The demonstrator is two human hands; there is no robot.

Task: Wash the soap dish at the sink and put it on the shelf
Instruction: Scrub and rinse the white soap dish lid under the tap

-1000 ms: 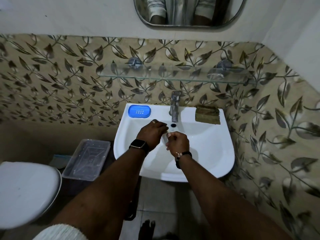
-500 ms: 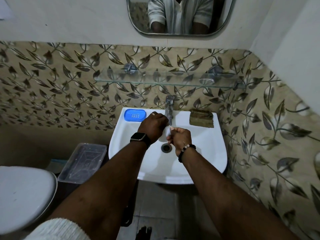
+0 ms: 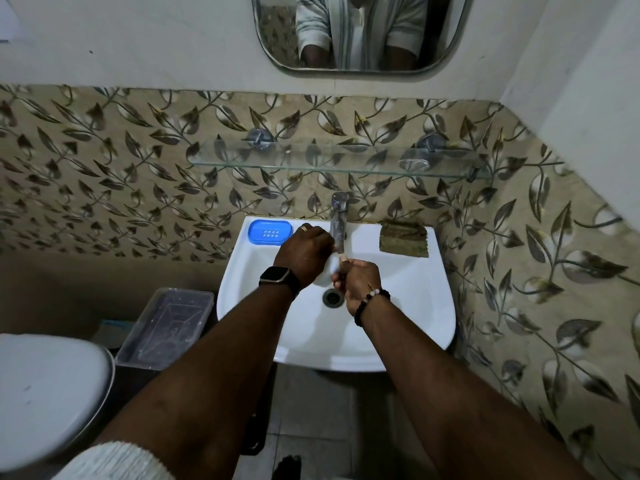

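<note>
Both hands meet over the sink bowl below the tap, closed around a pale object that may be soap. The blue soap dish lies on the rim's back-left corner, long axis along the wall, just beside the left hand, farther from the right hand.

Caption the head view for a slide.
Both hands, left hand and right hand, meet under the tap; blue soap dish waits on the sink ledge.
</note>
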